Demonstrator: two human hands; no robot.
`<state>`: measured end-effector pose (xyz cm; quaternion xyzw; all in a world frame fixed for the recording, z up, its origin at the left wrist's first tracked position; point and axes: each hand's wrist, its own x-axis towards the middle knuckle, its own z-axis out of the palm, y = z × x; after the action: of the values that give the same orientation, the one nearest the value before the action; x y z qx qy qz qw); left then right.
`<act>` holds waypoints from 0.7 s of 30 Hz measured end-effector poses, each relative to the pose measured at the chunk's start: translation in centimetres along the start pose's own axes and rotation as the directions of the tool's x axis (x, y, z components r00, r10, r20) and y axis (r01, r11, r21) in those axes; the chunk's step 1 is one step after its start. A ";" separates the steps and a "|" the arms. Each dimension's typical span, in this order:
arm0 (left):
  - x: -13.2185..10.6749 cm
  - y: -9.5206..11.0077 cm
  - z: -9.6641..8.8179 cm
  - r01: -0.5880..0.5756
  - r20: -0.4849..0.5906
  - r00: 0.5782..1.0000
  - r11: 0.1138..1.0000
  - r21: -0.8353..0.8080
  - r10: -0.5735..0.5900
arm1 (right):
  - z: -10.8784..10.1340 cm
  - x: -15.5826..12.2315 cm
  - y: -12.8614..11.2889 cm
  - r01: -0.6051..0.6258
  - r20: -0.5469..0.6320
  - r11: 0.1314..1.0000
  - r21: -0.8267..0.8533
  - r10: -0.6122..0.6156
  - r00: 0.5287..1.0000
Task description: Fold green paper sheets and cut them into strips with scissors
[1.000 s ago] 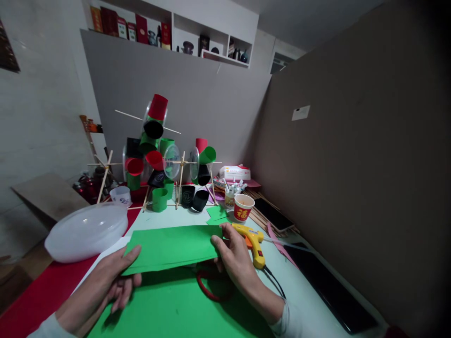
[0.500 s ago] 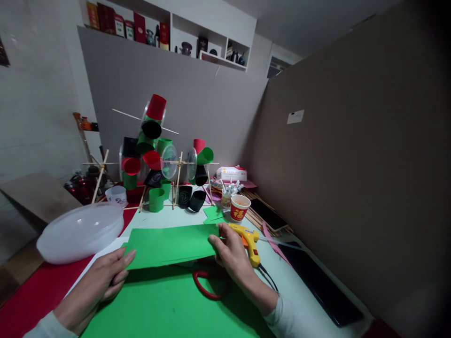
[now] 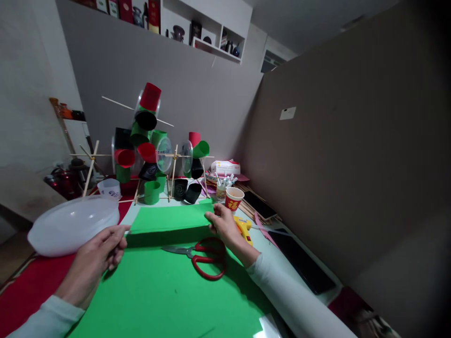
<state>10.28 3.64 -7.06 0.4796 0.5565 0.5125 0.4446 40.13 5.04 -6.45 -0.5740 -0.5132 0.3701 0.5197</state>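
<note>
A strip of green paper (image 3: 169, 218) is stretched between my two hands, raised above a large green sheet (image 3: 155, 291). My left hand (image 3: 100, 251) pinches its left end between thumb and fingers. Its right end is gripped by my right hand (image 3: 225, 225), thumb on top. Beneath the strip, scissors with red handles (image 3: 207, 260) lie on the sheet, blades pointing left. Just right of my right hand is a yellow glue gun (image 3: 244, 227), partly hidden by that hand. A red and white paper cup (image 3: 234, 199) stands behind it.
At the back stands a stick frame (image 3: 175, 169) carrying red, green and black cups with clear discs. A white plastic lid or bowl (image 3: 73, 225) sits at left. A phone (image 3: 260, 205) and a black flat device (image 3: 303, 260) lie at right, alongside the partition wall (image 3: 334, 164).
Both hands have moved the green strip away from me and upward in view. More of the scissors now shows, blades included. The camera view has shifted slightly.
</note>
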 end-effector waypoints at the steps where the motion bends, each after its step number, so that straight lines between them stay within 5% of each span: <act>1: 0.3 -0.1 -0.3 -0.040 0.004 0.999 0.997 0.065 0.039 | 0.0 0.6 0.2 -0.018 -0.008 1.000 -0.017 0.018 1.000; 5: 0.7 -0.6 -0.7 -0.265 0.122 0.964 0.894 0.362 0.237 | 0.2 2.4 0.8 -0.078 -0.019 0.994 -0.081 0.076 0.997; 10: 0.6 -1.8 -0.4 -0.533 0.370 0.844 0.675 0.509 0.387 | 0.5 3.1 1.0 -0.105 0.011 0.986 -0.126 0.107 0.994; 15: 1.1 -3.1 -1.1 -0.615 0.469 0.788 0.538 0.576 0.399 | 0.2 3.1 0.9 -0.093 0.035 0.982 -0.165 0.100 0.994; 21: 1.2 -2.7 -1.5 -0.640 0.540 0.766 0.497 0.586 0.349 | -0.8 2.0 0.6 -0.029 0.061 0.950 -0.312 0.050 0.997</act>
<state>8.41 4.55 -9.61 0.8411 0.4609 0.2512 0.1305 41.44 6.89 -6.68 -0.6460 -0.5708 0.3144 0.3977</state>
